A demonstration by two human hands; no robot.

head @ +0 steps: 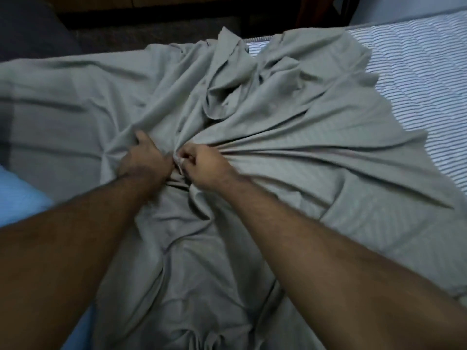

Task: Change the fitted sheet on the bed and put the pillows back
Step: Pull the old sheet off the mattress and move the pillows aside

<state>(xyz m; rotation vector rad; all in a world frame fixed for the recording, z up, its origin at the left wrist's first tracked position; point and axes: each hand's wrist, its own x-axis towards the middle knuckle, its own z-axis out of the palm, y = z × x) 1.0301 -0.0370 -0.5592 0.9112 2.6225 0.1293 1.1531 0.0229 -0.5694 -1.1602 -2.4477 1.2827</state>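
At mid-bed, both hands, left hand (pixel 141 157) and right hand (pixel 202 164), each grip the bunched grey-green cotton fitted sheet (pixel 290 127); bare striped quilted mattress (pixel 417 72) lies toward two o'clock, nearer the right.

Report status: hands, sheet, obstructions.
Left hand and right hand both grip bunched grey-green sheet. Sheet crumpled, not fitted; striped mattress bare at right. No obstruction visible.

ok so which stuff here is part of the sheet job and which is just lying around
Part of the job:
- grey-green sheet, bunched on the bed
- striped mattress, bare at the right
- left hand and right hand, both with a grip on the sheet

Just lying about:
- light blue fabric at the left edge
- dark floor beyond the bed
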